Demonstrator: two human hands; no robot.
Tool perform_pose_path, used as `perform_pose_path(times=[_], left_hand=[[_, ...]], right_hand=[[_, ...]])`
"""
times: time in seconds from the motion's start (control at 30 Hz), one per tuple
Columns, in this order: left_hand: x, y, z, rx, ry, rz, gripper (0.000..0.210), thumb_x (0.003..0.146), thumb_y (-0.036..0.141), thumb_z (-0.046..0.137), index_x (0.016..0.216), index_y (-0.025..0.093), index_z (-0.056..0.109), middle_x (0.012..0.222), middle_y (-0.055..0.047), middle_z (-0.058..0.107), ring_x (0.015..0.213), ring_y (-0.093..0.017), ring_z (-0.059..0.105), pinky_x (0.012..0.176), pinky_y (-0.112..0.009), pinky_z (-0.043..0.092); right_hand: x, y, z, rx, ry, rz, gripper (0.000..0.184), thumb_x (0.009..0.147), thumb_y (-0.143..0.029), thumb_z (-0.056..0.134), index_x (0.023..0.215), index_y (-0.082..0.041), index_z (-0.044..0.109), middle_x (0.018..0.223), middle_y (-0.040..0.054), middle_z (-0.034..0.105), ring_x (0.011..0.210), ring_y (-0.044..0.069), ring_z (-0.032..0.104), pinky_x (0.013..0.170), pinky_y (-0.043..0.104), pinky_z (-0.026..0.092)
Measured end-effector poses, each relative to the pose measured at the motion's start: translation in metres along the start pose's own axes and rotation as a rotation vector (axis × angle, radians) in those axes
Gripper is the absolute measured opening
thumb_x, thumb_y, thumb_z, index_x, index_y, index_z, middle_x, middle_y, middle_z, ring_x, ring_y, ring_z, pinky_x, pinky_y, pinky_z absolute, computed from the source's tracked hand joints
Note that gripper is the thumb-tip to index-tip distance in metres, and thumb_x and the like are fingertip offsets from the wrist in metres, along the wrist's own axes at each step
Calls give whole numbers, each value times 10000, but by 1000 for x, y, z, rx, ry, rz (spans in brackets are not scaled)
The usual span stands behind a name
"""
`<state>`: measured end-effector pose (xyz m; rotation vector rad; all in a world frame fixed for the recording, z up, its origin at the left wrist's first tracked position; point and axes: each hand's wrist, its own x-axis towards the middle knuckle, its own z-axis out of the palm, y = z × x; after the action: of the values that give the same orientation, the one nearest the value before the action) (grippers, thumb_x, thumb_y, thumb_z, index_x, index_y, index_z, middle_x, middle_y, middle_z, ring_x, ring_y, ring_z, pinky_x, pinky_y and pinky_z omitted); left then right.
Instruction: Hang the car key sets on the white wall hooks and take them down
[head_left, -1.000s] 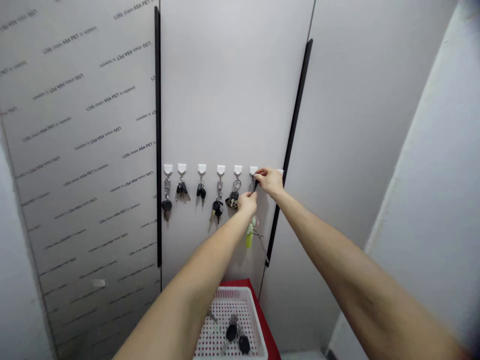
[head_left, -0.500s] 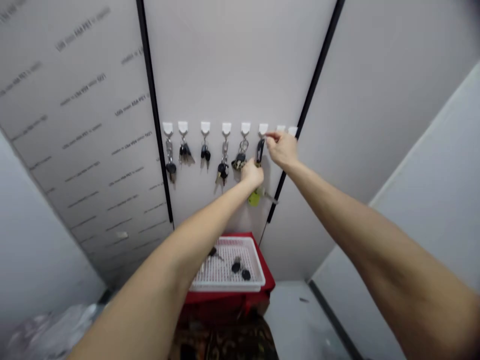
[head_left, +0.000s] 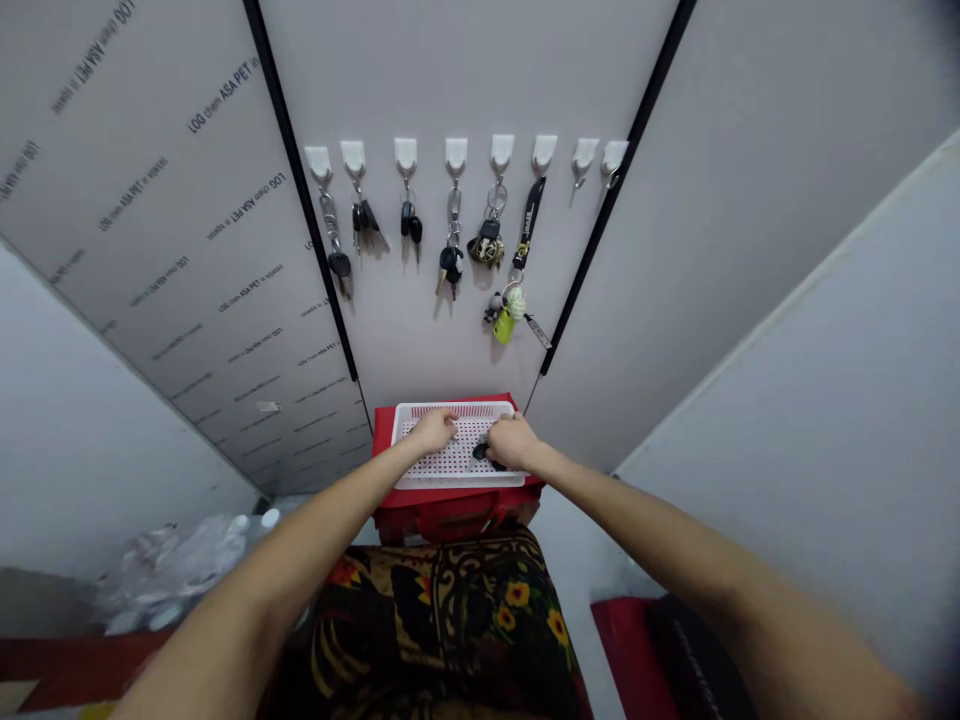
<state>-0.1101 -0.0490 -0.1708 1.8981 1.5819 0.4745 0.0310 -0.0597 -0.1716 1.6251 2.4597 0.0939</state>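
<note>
Both hands are down in a white plastic basket (head_left: 459, 480) with a slotted wall. My left hand (head_left: 433, 430) is over its left part, fingers curled together; what they hold, if anything, is hidden. At the right side, my right hand (head_left: 513, 442) is closed over black-headed keys (head_left: 480, 452), its fingertips mostly out of sight. Above, a black lanyard (head_left: 529, 222) hangs from a white hook (head_left: 544, 152), carrying a lime-green tag (head_left: 503, 326) and small charms. Several other key bunches hang to its left, among them keys with a ring (head_left: 489, 242).
Two hooks at the right, one of them a white hook (head_left: 585, 153), carry nothing. The basket rests on a red box (head_left: 382, 425). Black strips (head_left: 615, 200) run along the wall panel. Clear plastic bags (head_left: 180, 560) lie at lower left, a red and black item (head_left: 626, 640) at lower right.
Both hands have moved down from the hook with the lanyard into the basket. The lanyard now hangs free on its hook. The view has tilted lower.
</note>
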Motion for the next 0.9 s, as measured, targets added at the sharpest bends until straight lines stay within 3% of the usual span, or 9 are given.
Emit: perform_pose_path(times=[0.1,0.23,0.33,0.43,0.6,0.8,0.9], left_hand=[[-6,-5,6,15,-48,3,304,631,126,408,915,84,507,832,-83,575,715,-131,518,657,-224,390],[-6,-6,9,-61,-55,31,336,602,90,428,931,78,496,894,-100,553,771,-137,504,708,-236,372],[-4,0,10,-273,-65,129,411,568,53,457,977,97,458,987,-91,507,839,-122,474,754,-224,349],[-4,17,8,-536,-137,261,377,555,27,465,923,110,481,936,-54,530,818,-94,470,748,-204,347],[8,78,-9,-796,-27,251,167,619,115,435,769,98,505,658,-2,535,527,-40,453,540,-171,373],[34,180,-62,-1027,98,321,356,633,116,417,987,151,391,669,8,495,455,-18,434,426,-135,339],[44,213,-83,-1046,106,368,406,633,112,411,1031,181,365,735,-5,496,503,-25,457,432,-132,349]], right_hand=[[1,-5,-1,-35,17,-7,222,633,-230,413,663,-120,604,717,133,591,757,213,498,727,348,283],[-1,0,-15,95,5,26,283,680,-264,344,657,-138,597,715,111,594,678,176,519,621,278,330],[-5,9,-30,267,49,-7,277,677,-278,346,617,-150,585,629,66,588,591,130,508,507,210,320],[-10,19,-49,491,152,-46,274,673,-294,363,599,-140,577,526,29,556,504,89,477,469,181,313],[-15,50,-97,908,417,78,255,647,-314,395,579,-118,543,433,-11,487,396,57,423,409,165,327],[-7,105,-182,1322,872,196,136,591,-263,476,592,-129,499,426,-35,472,376,48,428,401,171,393],[6,125,-216,1427,1015,218,81,588,-211,484,568,-133,482,444,-32,484,384,45,447,403,171,414]])
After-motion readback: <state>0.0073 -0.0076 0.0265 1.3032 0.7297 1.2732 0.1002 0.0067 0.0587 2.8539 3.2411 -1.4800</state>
